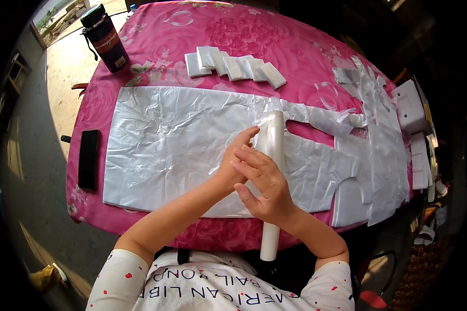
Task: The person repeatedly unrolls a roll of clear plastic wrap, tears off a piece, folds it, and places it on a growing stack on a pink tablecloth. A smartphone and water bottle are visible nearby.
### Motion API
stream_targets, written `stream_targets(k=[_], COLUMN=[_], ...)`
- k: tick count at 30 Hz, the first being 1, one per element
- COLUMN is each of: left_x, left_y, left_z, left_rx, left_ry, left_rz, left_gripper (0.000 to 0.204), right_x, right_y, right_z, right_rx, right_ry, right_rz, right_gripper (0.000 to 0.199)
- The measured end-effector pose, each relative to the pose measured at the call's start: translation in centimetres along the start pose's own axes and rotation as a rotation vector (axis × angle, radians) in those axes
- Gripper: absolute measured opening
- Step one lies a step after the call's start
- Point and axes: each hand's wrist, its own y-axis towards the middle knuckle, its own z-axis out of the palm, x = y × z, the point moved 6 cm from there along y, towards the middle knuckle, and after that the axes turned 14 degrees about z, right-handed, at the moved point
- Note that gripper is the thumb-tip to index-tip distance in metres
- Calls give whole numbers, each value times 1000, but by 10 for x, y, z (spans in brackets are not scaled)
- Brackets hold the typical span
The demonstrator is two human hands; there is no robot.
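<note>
A clear plastic sheet (171, 140) lies flat across a table with a pink flowered cloth (254, 31). A white roll of the plastic (274, 150) lies on it, running from the table's middle past the near edge. My left hand (234, 158) rests flat on the sheet just left of the roll, fingers stretched toward it. My right hand (264, 184) lies over the roll with its fingers spread, pressing on it without closing around it. A row of several small folded white packets (233, 66) sits at the far side.
A dark flask with a red band (105, 37) stands at the far left corner. A black phone (88, 158) lies at the left edge. More cut plastic pieces (384, 150) hang over the right edge, beside white boxes (412, 106). A concrete floor surrounds the table.
</note>
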Motion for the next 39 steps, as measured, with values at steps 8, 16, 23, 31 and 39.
stream_targets(k=[8, 16, 23, 31, 39], left_x=[51, 23, -35, -59, -94], left_y=[62, 67, 17, -147, -210], left_z=[23, -28, -135, -229, -223], left_rx=[-234, -146, -158, -312, -389], left_ry=[-865, -379, -191, 88, 167], left_rz=[-789, -520, -251, -251, -265], left_gripper=[57, 40, 34, 27, 29], right_x=[-102, -110, -28, -2, 1], right_y=[-50, -42, 23, 46, 70], right_z=[-60, -37, 82, 78, 160], right_rx=[129, 344, 465, 375, 540], right_ry=[-185, -441, -247, 7, -322], right_rz=[265, 58, -146, -298, -386], right_gripper=[43, 59, 55, 44, 58])
